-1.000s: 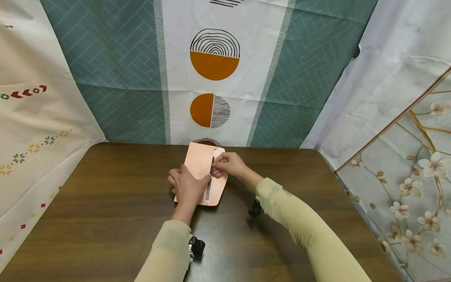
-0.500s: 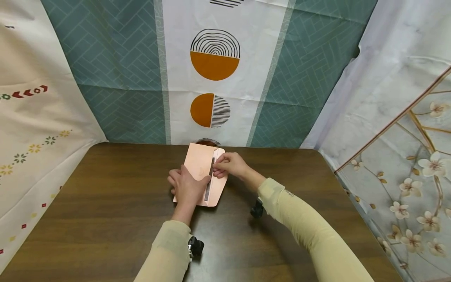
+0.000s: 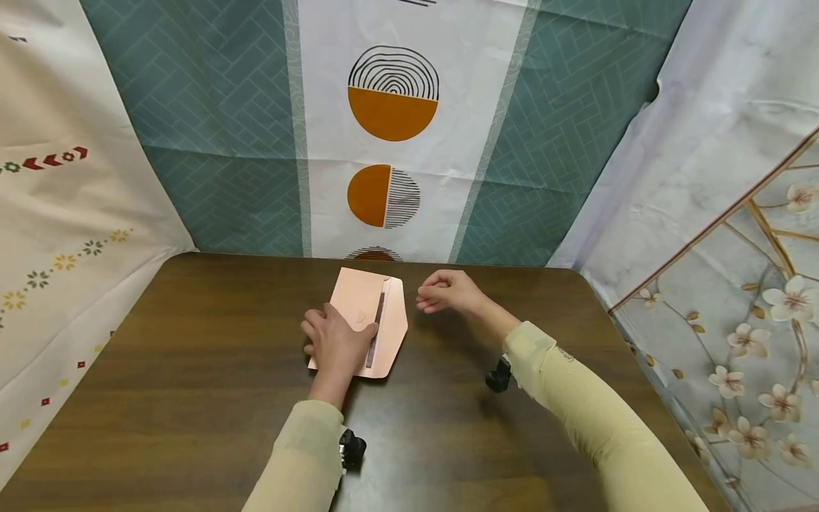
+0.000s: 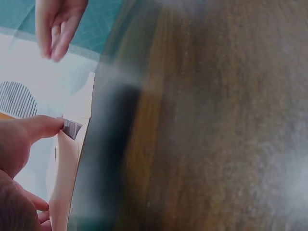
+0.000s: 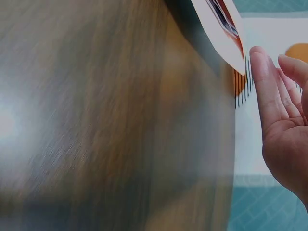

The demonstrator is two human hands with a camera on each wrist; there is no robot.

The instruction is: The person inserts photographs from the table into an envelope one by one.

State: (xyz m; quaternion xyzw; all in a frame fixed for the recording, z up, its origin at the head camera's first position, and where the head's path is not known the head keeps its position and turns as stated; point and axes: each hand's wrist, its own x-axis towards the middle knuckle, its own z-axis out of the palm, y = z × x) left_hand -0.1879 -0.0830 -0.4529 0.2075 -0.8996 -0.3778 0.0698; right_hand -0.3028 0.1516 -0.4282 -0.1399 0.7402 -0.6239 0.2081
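Note:
A pale pink envelope [image 3: 355, 290] is in the middle of the head view, its flap [image 3: 392, 323] opened out to the right. Inside the mouth shows a dark, flat insert [image 3: 371, 353], seen as a thin strip; its kind is hidden by the paper. My left hand [image 3: 337, 343] grips the envelope, thumb at the mouth by the dark insert and fingers at the left side. Apart from the flap, to its right, is my right hand [image 3: 451, 291], fingers loosely bent with nothing between them. In the right wrist view its fingers point toward the envelope [image 5: 221, 41].
The brown wooden table [image 3: 192, 412] reaches back to a teal and white patterned curtain [image 3: 224, 107]. A floral curtain [image 3: 736, 320] hangs along the right side, a cream one [image 3: 77, 235] along the left. Each wrist carries a small black camera [image 3: 352, 449].
My right hand has let go of the flap side and moved right, away from the envelope. The envelope has shifted slightly toward me and left under my left hand.

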